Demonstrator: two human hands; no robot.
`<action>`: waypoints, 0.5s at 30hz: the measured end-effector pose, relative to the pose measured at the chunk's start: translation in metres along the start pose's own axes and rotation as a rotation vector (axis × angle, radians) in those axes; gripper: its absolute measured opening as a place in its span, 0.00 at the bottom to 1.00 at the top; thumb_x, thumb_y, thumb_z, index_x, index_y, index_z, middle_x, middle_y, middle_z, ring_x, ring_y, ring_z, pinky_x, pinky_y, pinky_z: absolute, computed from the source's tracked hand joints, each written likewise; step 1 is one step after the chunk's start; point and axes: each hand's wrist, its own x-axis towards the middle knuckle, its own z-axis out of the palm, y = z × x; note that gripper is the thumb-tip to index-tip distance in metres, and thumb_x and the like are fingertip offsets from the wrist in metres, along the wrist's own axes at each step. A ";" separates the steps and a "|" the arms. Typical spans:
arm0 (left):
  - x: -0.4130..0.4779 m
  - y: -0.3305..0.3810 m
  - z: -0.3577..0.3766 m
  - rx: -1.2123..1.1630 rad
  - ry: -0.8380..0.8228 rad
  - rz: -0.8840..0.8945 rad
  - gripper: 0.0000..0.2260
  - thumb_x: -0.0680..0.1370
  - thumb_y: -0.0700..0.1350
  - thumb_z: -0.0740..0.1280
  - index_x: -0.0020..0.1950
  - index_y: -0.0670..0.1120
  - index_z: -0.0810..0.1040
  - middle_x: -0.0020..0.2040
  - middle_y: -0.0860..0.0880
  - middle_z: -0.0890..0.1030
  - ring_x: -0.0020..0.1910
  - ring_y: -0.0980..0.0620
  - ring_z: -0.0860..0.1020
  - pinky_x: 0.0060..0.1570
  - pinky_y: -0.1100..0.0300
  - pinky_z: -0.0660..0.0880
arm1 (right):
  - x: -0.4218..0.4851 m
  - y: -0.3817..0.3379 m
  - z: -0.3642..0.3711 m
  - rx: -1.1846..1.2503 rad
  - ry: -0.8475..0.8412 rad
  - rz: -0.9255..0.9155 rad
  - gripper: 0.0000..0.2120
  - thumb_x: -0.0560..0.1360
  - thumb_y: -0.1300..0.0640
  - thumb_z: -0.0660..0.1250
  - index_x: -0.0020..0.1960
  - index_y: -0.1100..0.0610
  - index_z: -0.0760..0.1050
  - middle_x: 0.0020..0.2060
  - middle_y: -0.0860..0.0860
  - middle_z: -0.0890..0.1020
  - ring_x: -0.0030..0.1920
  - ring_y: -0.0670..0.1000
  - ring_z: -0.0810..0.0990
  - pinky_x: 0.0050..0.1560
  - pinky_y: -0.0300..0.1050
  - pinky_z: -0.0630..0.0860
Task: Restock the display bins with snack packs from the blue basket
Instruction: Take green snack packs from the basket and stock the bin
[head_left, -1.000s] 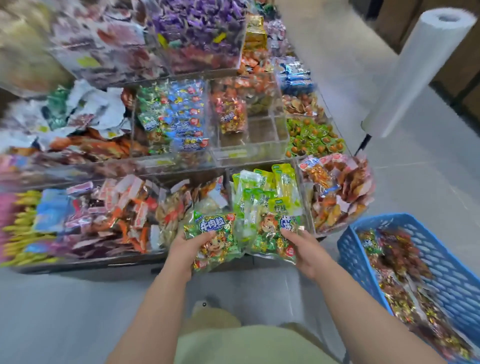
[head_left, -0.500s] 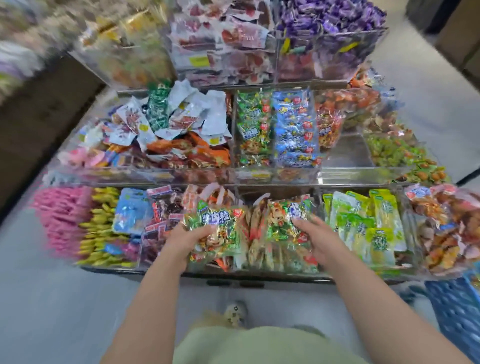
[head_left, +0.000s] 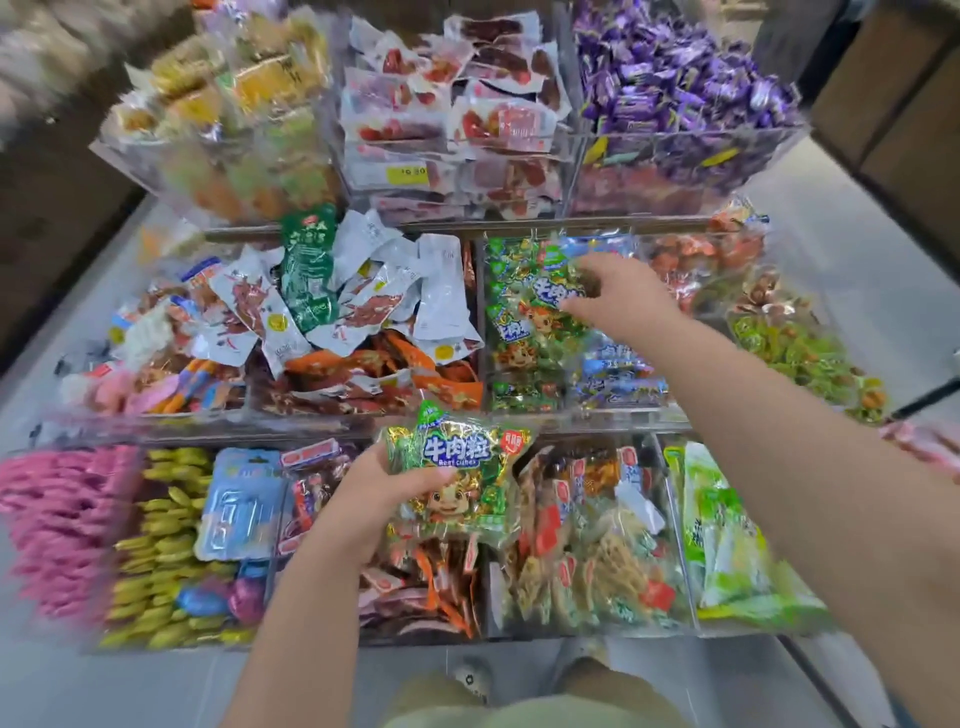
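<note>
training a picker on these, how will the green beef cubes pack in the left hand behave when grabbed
The pack looks floppy: a thin film bag of small wrapped pieces, sagging past the left hand. Probably light, since one hand holds it by its side. The glossy film may slip, so a firm grip seems wise.

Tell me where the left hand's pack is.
Head view, centre: the left hand grips the green pack over the front bins, just below the bin of matching packs where the right hand reaches.
</note>
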 end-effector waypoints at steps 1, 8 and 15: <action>0.003 0.005 0.000 0.002 -0.001 0.006 0.57 0.44 0.63 0.83 0.69 0.43 0.71 0.63 0.44 0.79 0.63 0.43 0.77 0.67 0.39 0.68 | 0.017 -0.005 0.005 -0.118 -0.070 -0.045 0.25 0.73 0.49 0.69 0.68 0.55 0.70 0.62 0.54 0.77 0.60 0.56 0.75 0.57 0.48 0.72; 0.027 0.031 0.002 -0.035 0.027 0.033 0.48 0.43 0.61 0.83 0.60 0.47 0.77 0.52 0.50 0.85 0.55 0.48 0.81 0.64 0.44 0.71 | 0.071 -0.006 0.071 -0.574 -0.502 -0.281 0.26 0.75 0.48 0.66 0.71 0.51 0.65 0.68 0.51 0.71 0.66 0.55 0.70 0.61 0.52 0.72; 0.054 0.051 0.010 -0.005 0.005 -0.001 0.54 0.43 0.62 0.83 0.65 0.44 0.74 0.57 0.46 0.83 0.60 0.43 0.79 0.66 0.42 0.69 | 0.055 0.004 0.112 -0.689 -0.273 -0.392 0.35 0.76 0.61 0.61 0.76 0.61 0.45 0.73 0.63 0.56 0.73 0.63 0.53 0.72 0.58 0.54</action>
